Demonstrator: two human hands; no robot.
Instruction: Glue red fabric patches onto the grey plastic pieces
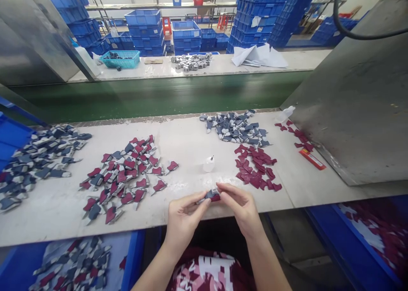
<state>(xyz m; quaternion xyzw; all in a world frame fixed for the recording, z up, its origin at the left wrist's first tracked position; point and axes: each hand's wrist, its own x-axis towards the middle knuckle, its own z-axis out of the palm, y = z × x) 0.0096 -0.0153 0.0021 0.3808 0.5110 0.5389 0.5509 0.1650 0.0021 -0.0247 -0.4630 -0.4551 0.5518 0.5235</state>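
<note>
Near the table's front edge, my left hand (185,216) pinches a small grey and dark blue part (211,193) between thumb and fingertips. My right hand (239,208) is closed on a maroon piece (216,197) at the part's right side, the two pieces touching. Just beyond the hands stands a small white bottle (209,164) with a dark tip. To the right lies a pile of flat maroon pieces (255,165), with grey and blue parts (237,127) behind it. Left of my hands spreads a pile of parts with maroon faces (127,167).
More grey and blue parts (41,155) cover the table's (181,146) far left. A red packet (312,159) lies by the metal panel (360,108). Behind runs a green belt (172,95). Blue bins (137,257) sit below the table on both sides.
</note>
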